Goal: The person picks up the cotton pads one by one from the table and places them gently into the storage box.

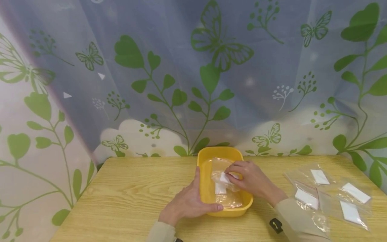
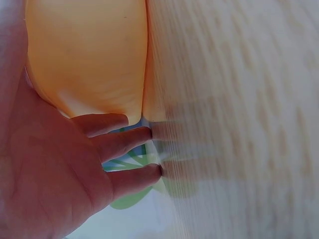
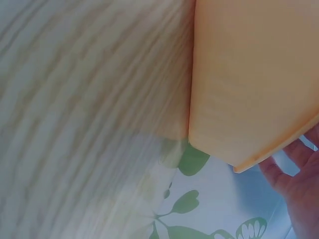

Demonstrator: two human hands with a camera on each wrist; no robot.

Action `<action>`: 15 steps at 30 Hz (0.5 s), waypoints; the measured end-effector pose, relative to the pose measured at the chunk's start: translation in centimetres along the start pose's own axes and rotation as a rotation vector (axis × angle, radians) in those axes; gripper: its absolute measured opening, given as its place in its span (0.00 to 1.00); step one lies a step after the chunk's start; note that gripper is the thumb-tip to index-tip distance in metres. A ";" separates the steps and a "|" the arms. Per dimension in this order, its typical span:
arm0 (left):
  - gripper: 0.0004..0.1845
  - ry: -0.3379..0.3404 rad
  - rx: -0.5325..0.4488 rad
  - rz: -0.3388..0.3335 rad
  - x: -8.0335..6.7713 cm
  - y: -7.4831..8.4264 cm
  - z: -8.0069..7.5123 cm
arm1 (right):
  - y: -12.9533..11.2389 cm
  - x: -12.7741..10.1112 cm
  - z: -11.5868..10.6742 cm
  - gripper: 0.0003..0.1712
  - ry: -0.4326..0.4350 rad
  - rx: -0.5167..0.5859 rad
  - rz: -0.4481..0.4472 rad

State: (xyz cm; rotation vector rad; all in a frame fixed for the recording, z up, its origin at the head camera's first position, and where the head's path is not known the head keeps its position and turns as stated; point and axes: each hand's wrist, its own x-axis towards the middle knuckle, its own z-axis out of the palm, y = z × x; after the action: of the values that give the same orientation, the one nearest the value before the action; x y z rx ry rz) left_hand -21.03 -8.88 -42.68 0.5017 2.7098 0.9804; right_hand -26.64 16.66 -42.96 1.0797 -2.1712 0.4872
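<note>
Now L hand (image 1: 188, 201) lies flat w/ straight fingers against yellow plastic tub (image 1: 204, 191). R hand (image 1: 249, 179) pinches clear plastic bag w/ white card (image 1: 223, 178) inside the tub.

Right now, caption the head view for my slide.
Left hand steadies a yellow tub while right hand pinches a clear bag inside.

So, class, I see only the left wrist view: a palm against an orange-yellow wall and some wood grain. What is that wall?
Observer: It is the side of a yellow plastic tub on the light wooden table.
Operator: What is inside it?
Observer: Clear plastic bags with white cards lie in it.
Operator: What is the other hand doing?
Observer: The right hand reaches into the tub and pinches one bag, while the left hand rests on the near rim.
Operator: Are there more bags?
Observer: Yes, several loose clear bags with white cards lie on the table's right.
</note>
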 end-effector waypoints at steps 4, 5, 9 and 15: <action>0.77 0.003 -0.002 0.011 0.0 0.0 0.0 | 0.1 0.0 0.2 0.09 -0.002 -0.012 -0.013; 0.77 0.004 -0.002 0.011 0.0 0.0 0.0 | 0.1 0.0 0.2 0.09 0.000 -0.013 -0.015; 0.77 0.006 0.000 0.005 -0.1 0.1 -0.1 | 0.1 0.0 0.2 0.09 0.005 -0.012 -0.024; 0.77 0.006 -0.003 -0.014 -0.2 0.2 -0.1 | -0.2 0.0 -0.2 0.13 -0.004 -0.032 -0.008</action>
State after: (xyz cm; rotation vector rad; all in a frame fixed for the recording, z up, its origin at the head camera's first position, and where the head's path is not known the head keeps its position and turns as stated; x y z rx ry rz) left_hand -20.88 -8.89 -42.46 0.4793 2.7132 0.9839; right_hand -26.40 16.70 -42.78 1.0721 -2.1702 0.4453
